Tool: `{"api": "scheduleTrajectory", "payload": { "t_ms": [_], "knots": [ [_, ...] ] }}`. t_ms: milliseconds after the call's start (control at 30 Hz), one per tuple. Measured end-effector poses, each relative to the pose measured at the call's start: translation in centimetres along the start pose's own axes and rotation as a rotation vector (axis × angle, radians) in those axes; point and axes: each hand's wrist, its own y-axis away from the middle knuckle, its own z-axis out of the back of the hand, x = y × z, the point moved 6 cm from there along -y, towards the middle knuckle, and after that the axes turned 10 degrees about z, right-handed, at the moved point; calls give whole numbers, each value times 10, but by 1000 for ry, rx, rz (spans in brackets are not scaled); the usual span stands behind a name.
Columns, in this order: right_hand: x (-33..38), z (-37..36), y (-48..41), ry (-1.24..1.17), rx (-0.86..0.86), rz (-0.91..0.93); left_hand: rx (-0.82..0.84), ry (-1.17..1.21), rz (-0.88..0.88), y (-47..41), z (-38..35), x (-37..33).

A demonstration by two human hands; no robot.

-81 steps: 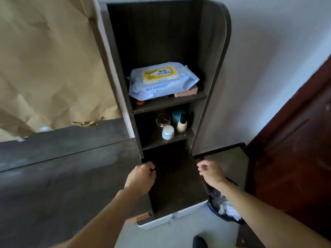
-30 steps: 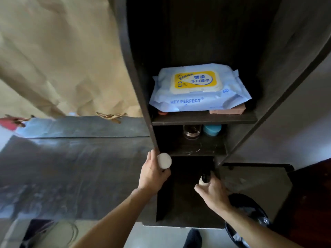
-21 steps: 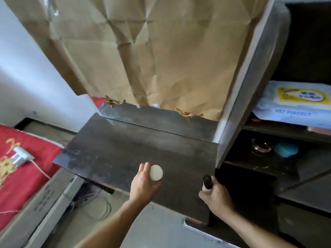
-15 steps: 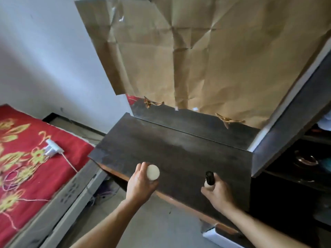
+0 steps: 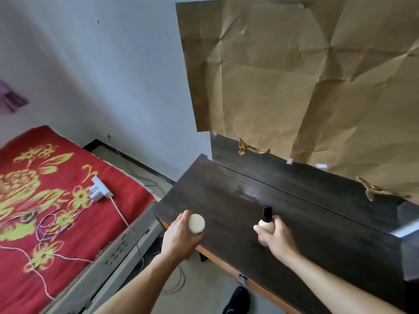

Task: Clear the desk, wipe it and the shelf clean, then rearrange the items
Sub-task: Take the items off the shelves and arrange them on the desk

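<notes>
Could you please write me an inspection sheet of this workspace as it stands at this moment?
Surface: dark wood desk, top bare, faint sheen near the middle.
Job's things: round white-lidded jar in the left hand; cream bottle with black cap in the right hand.
Clutter: torn brown paper scraps on the rear ledge.
Grips: left hand closed on the jar at the desk's front corner; right hand closed on the bottle over the desk.
Cables: white charger and thin wires on the red bed cover; more cable on the floor.
Surroundings: creased brown paper on the wall, white wall left.
</notes>
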Motion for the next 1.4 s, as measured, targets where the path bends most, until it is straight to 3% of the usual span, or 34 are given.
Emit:
{"api": "scheduleTrajectory", "payload": {
  "t_ms": [300, 467, 633, 833, 1133, 1267, 1400],
  "knots": [
    [14, -71, -132, -124, 58, -154, 168, -110, 1, -149, -25, 0],
    [29, -103, -192, -90, 72, -138, 283, -195, -70, -218, -49, -16],
    [45, -125, -240, 43, -84, 5, 330, -243, -140, -284, -76, -28],
    [49, -148, -274, 128, -242, -13, 354, -278, -330, -348, -112, -44],
    [41, -158, -276, 173, -295, -20, 359, -392, -469, -367, -134, -51],
    [32, -142, -251, 225, -256, -70, 298, -277, -450, -357, -115, -50],
    [15, -101, -198, 331, -290, -113, 187, -237, -637, -305, -98, -60]
  ]
}}
